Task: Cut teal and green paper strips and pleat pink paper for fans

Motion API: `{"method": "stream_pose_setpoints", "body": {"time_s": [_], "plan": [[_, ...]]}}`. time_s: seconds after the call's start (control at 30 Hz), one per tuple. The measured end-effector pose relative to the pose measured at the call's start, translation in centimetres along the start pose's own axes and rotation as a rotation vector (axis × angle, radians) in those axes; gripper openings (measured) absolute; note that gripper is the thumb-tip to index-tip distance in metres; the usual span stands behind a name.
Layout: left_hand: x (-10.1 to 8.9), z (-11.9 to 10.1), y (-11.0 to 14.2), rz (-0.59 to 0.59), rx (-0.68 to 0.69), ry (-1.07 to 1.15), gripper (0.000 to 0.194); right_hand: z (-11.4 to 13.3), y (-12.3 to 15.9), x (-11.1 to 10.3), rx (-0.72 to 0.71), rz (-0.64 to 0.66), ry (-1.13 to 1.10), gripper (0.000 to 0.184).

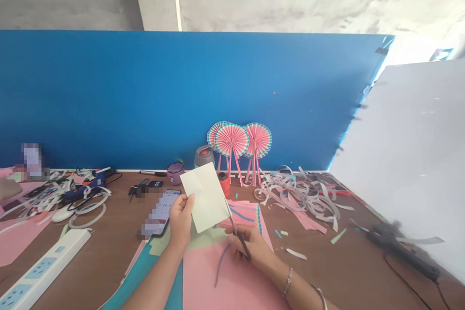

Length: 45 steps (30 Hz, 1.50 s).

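L hand (182,215) grip pinching pale sheet (205,198) by its left edge, raised over pink paper (203,276) on bench (308,276), prob. to leave the right edge clear for scissors (242,246) gripped in R hand (256,247), blade at that edge

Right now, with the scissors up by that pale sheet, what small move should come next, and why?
Perhaps gently close the scissors along the right-hand edge of the pale sheet: the left hand holds the sheet up by its left side, and the scissors, in the right hand, have their blades at that right-hand edge.
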<state>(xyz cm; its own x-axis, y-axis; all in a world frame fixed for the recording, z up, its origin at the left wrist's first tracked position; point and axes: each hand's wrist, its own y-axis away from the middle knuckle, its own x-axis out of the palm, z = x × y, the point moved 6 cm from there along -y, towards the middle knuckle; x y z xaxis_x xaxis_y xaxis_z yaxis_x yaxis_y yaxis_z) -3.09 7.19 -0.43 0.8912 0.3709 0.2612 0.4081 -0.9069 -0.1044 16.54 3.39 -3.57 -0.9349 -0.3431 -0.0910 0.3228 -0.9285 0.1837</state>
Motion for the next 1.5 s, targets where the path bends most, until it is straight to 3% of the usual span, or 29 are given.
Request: {"method": "stream_pose_setpoints", "body": {"time_s": [1.5], "plan": [[-0.08,-0.04,0.00,-0.020,-0.030,0.004,0.033,0.30,-0.13,-0.16,-0.028,-0.065,-0.022,0.031]]}}
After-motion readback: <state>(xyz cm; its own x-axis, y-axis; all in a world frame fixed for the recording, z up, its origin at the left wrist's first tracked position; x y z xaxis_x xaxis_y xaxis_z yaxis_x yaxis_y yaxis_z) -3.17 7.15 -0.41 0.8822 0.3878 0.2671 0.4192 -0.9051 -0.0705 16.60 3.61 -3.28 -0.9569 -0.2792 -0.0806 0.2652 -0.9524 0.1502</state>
